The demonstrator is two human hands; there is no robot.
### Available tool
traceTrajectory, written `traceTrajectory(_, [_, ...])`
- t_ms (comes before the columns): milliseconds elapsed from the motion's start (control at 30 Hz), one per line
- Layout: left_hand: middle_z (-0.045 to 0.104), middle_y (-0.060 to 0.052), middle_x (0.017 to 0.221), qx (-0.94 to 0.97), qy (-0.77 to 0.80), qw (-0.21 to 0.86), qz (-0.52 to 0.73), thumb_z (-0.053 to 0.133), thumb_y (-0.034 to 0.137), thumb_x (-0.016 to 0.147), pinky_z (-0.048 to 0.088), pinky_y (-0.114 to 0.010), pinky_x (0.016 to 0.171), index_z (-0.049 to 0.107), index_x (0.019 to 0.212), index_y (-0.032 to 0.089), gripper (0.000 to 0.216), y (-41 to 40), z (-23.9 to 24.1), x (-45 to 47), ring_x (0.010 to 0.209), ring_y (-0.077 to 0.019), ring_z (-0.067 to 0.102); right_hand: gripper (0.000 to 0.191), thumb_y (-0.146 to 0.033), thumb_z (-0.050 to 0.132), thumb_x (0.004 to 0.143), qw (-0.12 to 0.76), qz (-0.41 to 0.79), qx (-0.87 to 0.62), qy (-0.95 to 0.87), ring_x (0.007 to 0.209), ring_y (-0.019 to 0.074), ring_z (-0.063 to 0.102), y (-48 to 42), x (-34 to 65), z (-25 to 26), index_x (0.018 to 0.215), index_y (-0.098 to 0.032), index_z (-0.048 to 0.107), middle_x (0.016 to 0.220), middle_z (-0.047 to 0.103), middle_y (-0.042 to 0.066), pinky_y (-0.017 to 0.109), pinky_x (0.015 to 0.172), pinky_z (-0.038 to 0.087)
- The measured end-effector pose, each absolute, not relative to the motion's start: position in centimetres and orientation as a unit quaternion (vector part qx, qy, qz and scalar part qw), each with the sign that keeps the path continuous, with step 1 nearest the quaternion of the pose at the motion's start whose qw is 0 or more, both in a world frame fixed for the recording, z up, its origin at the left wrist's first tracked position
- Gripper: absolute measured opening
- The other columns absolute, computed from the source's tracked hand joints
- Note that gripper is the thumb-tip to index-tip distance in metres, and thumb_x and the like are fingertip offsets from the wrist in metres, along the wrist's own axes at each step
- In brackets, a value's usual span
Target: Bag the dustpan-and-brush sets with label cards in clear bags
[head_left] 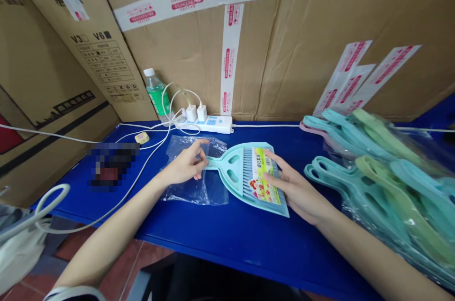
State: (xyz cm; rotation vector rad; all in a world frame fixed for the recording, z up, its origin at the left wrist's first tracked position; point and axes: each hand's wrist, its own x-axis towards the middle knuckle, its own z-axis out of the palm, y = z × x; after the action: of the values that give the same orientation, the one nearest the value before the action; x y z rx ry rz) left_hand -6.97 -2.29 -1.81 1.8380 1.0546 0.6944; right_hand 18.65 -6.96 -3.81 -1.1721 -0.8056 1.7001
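Note:
In front of me a mint-green dustpan lies over the blue tabletop, its wide mouth to the right. A matching brush with greyish bristles is nested in it. My left hand is closed around the handle end. A yellow and white printed card covers part of the bristles. My right hand grips the dustpan's wide edge, with fingers on the card and the thumb side partly hidden. A clear plastic bag lies flat beneath the handle and my left hand.
Bagged dustpan sets in green, blue and pink are piled at the right. Behind stand a white power strip with chargers and a green-labelled bottle. Cables cross the left side, near a small yellow case. Cardboard walls the back.

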Motion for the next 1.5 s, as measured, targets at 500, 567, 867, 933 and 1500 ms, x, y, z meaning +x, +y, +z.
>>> traceTrajectory(500, [0.054,0.003,0.082,0.706,0.365,0.534,0.290,0.061,0.032,0.081,0.047,-0.020,0.048,0.039,0.123,0.020,0.049,-3.2,-1.5,-5.8,0.058,-0.0081,0.054,0.086,-0.027,0.071,0.080,0.435,0.699,-0.418,-0.384,0.109,0.0223,0.065,-7.1,18.9,-4.8,0.151,-0.030,0.021,0.136,0.058,0.008,0.039,0.094,0.054])
traceTrajectory(567, [0.054,0.002,0.081,0.752,0.379,0.460,0.282,0.056,0.034,0.083,0.046,-0.021,0.053,0.041,0.124,0.019,0.046,-3.2,-0.6,-6.6,0.061,-0.0097,0.053,0.086,-0.025,0.071,0.080,0.440,0.699,-0.419,-0.377,0.109,0.0222,0.065,-7.1,18.9,-4.8,0.151,-0.031,0.022,0.135,0.059,0.007,0.040,0.095,0.053])
traceTrajectory(867, [0.056,0.002,0.056,0.722,0.650,0.190,0.137,0.041,0.020,0.084,0.040,-0.027,0.054,0.051,0.072,0.020,0.015,-1.1,0.8,-12.3,0.052,-0.0170,0.057,0.084,-0.023,0.070,0.080,0.438,0.701,-0.430,-0.363,0.111,0.0240,0.064,-7.1,18.9,-4.5,0.149,-0.031,0.024,0.134,0.060,0.007,0.044,0.098,0.050])
traceTrajectory(933, [0.054,0.004,0.047,0.711,0.653,0.238,0.111,0.041,0.021,0.084,0.038,-0.025,0.046,0.048,0.067,0.021,0.019,-0.9,0.4,-12.6,0.040,-0.0148,0.053,0.084,-0.022,0.070,0.079,0.440,0.701,-0.434,-0.355,0.111,0.0235,0.064,-7.1,18.8,-4.5,0.149,-0.031,0.025,0.135,0.059,0.007,0.043,0.099,0.050])
traceTrajectory(1500, [0.061,0.004,0.057,0.681,0.537,0.475,0.147,0.051,0.036,0.087,0.041,-0.018,0.042,0.047,0.084,0.019,0.018,-1.6,-1.5,-9.5,0.041,-0.0086,0.054,0.081,-0.027,0.069,0.081,0.424,0.702,-0.416,-0.394,0.107,0.0229,0.066,-7.1,18.9,-5.1,0.149,-0.033,0.025,0.132,0.061,0.007,0.044,0.095,0.052])
